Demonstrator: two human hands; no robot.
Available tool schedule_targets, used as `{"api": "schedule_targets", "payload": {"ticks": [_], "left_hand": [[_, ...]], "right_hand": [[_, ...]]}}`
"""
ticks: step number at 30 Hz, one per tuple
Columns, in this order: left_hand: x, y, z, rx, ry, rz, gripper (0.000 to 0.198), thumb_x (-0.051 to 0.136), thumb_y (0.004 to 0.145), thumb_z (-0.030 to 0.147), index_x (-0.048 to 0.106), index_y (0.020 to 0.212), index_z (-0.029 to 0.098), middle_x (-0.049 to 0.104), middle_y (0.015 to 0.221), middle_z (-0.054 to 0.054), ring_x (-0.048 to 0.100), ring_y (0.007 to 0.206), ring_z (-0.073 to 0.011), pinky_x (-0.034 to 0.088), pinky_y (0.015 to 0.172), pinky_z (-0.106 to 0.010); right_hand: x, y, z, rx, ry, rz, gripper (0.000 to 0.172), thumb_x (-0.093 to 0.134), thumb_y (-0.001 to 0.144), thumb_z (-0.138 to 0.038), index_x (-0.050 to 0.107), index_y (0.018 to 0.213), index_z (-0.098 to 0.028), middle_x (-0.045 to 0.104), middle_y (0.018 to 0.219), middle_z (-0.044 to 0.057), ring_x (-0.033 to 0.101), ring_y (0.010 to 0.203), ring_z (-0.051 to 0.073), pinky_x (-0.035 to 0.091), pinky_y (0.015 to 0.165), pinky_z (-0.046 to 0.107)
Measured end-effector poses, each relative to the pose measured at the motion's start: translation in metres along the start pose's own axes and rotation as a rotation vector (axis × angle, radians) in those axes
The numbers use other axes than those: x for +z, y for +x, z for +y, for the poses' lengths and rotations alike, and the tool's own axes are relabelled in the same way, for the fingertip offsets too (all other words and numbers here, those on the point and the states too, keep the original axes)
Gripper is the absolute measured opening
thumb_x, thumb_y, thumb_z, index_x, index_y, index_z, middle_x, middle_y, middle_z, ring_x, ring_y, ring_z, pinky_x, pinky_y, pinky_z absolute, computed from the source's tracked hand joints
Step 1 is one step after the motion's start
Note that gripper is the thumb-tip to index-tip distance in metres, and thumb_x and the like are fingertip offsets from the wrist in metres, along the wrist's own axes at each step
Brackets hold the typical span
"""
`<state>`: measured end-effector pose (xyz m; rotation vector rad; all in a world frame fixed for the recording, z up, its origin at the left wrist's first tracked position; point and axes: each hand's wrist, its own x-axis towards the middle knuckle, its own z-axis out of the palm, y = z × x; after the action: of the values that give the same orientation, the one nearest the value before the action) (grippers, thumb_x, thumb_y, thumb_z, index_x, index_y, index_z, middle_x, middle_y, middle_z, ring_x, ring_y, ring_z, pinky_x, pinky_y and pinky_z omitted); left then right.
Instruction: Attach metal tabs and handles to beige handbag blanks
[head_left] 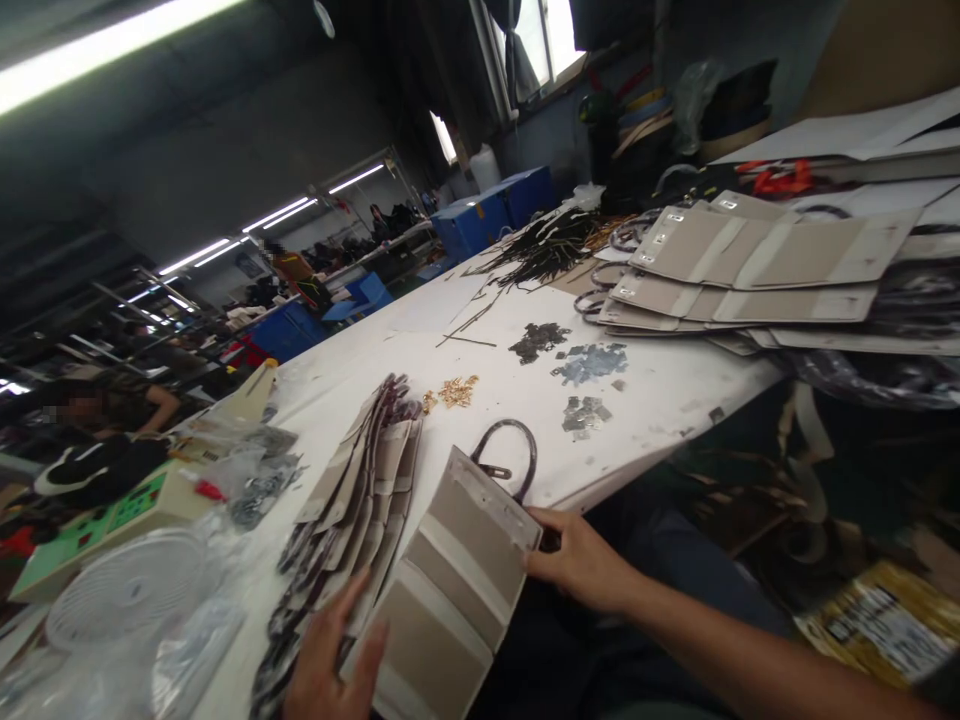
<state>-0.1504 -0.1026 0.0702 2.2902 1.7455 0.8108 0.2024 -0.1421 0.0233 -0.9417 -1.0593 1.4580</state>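
Since the beige panel (450, 570) sits tilted at the near edge of the bench (510, 390), seemingly part over it, it prob. wants support both sides.

Well L of panel: white fan (131, 590); best not bumped when turning the work.

Just L of panel: stack of similar pcs (360, 480), overlapping; avoid dragging these along w/ the panel.

L edge of panel: L hand (337, 650), fingers spread, thumb over the panel; can't tell if it bears any wt. A flat palm there would prob. steady best, w/o flexing the pale cross strips, which look like the likeliest bend lines.

Beyond panel's top end: gold-coloured bits (457, 392), small, loose; easily scattered by a passing wrist.

At panel's top end: dark loop (534, 455), standing out past the edge; don't trap it underneath.

R edge of panel, nr top corner: R hand (581, 560), thumb & fingers pinching the edge. Firm but light grip advisable; too much pressure might crease the corner.

Farther off, R of panel: dark pcs (538, 342), then silver pcs (589, 363), separate heaps; don't mix.

Far R of panel: staggered pile (765, 260) of like panels; overhang looks prone to slip if knocked.
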Motion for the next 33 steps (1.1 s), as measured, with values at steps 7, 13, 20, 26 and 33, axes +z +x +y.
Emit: {"api": "schedule_targets", "payload": {"ticks": [7, 13, 20, 26, 33], "left_hand": [[0.052, 0.086, 0.049, -0.263, -0.617, -0.78, 0.076, 0.058, 0.082, 0.083, 0.08, 0.113, 0.017, 0.078, 0.121, -0.015, 0.067, 0.124, -0.0383, 0.054, 0.108, -0.05], [0.062, 0.081, 0.064, -0.427, -0.87, -1.057, 0.061, 0.072, 0.08, 0.07, 0.081, 0.107, 0.016, 0.081, 0.109, -0.016, 0.075, 0.109, -0.0362, 0.057, 0.1, -0.048], [0.052, 0.084, 0.095, -0.451, -0.989, -1.143, 0.069, 0.079, 0.085, 0.047, 0.062, 0.145, 0.018, 0.07, 0.139, -0.016, 0.07, 0.122, -0.0362, 0.053, 0.107, -0.05], [0.055, 0.065, 0.081, -0.421, -0.966, -0.919, 0.078, 0.079, 0.086, 0.043, 0.048, 0.156, 0.029, 0.049, 0.162, -0.011, 0.052, 0.145, -0.0322, 0.047, 0.116, -0.045], [0.078, 0.059, 0.058, -0.396, -0.8, -0.652, 0.094, 0.08, 0.079, 0.049, 0.041, 0.16, 0.022, 0.047, 0.161, -0.021, 0.065, 0.129, -0.0359, 0.059, 0.096, -0.042]], "right_hand": [[-0.009, -0.059, -0.003, -0.077, -0.147, -0.149, 0.009, 0.065, 0.085, -0.019, 0.073, 0.089, -0.016, 0.059, 0.084, -0.001, 0.052, 0.082, 0.015, 0.042, 0.075, 0.024], [-0.032, -0.074, 0.013, 0.102, -0.029, -0.171, 0.018, 0.072, 0.085, -0.031, 0.074, 0.093, -0.015, 0.055, 0.077, -0.002, 0.045, 0.069, 0.011, 0.041, 0.061, 0.019], [-0.041, -0.08, 0.039, 0.227, 0.015, -0.156, 0.042, 0.077, 0.085, -0.052, 0.077, 0.107, -0.016, 0.057, 0.076, -0.002, 0.04, 0.055, 0.007, 0.035, 0.047, 0.017], [-0.026, -0.075, 0.053, 0.303, 0.008, -0.209, 0.044, 0.08, 0.081, -0.048, 0.078, 0.112, -0.016, 0.068, 0.083, 0.0, 0.043, 0.058, 0.008, 0.039, 0.051, 0.018], [-0.009, -0.054, 0.065, 0.279, -0.224, -0.212, 0.038, 0.075, 0.085, -0.044, 0.078, 0.113, -0.018, 0.073, 0.086, 0.002, 0.061, 0.071, 0.017, 0.051, 0.066, 0.025]]}}
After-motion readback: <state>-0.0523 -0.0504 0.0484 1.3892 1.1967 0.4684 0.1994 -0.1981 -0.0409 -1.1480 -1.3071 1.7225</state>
